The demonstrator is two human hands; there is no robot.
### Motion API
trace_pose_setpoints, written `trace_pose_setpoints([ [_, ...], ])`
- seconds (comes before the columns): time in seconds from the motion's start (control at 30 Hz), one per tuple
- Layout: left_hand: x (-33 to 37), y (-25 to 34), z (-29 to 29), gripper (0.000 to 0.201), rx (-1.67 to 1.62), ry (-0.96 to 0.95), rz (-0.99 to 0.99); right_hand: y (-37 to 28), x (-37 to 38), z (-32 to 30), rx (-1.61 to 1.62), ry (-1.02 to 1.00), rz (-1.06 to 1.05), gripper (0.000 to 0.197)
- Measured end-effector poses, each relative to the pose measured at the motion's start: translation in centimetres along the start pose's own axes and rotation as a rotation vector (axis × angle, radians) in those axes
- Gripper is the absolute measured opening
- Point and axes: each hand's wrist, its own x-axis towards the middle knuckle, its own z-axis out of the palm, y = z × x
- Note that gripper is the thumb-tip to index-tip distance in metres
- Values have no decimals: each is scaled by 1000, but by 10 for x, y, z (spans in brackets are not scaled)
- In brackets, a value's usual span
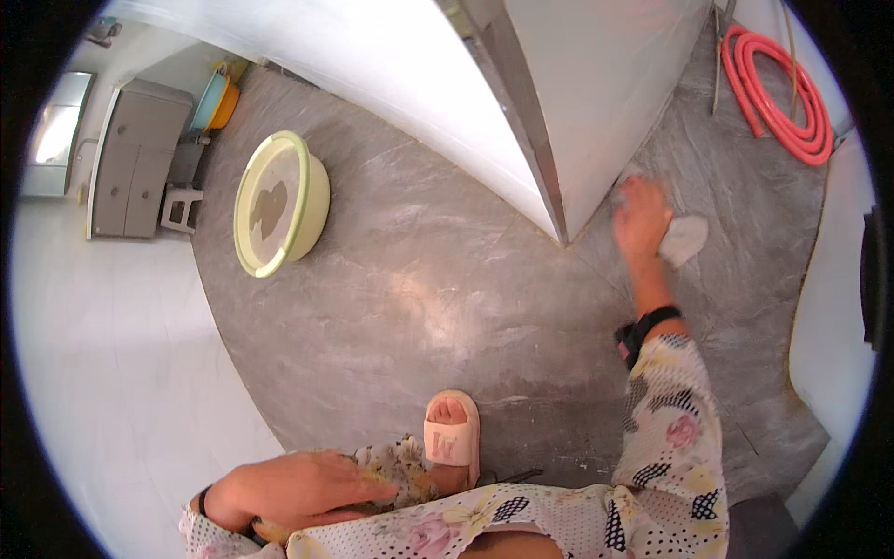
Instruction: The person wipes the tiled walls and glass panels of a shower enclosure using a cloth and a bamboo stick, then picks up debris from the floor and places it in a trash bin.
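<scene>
My right hand (641, 219) reaches down to the grey floor beside the white wall corner. A whitish cloth (684, 240) pokes out from beneath the palm side of this hand, pressed to the floor. Its fingers are blurred by motion, so their exact grip is hard to make out. Over my bent leg, in patterned cloth, lies my left hand (293, 484), fingers stretched out and holding nothing. A black band (647, 331) circles my right wrist.
A pale yellow-green basin (321, 210) with water stands at the left. The wall corner (562, 233) juts toward the middle. A coiled red hose (810, 140) lies far right. Grey cabinet (140, 154), small stool (182, 208) and coloured basins (223, 101) are far left. My slippered foot (452, 438) is near.
</scene>
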Motion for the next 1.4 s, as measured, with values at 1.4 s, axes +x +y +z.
trace_pose_setpoints([
  [1.4, -15, 25, 36, 43, 256, 57, -39, 142, -325, -269, 362, 85, 660, 35],
])
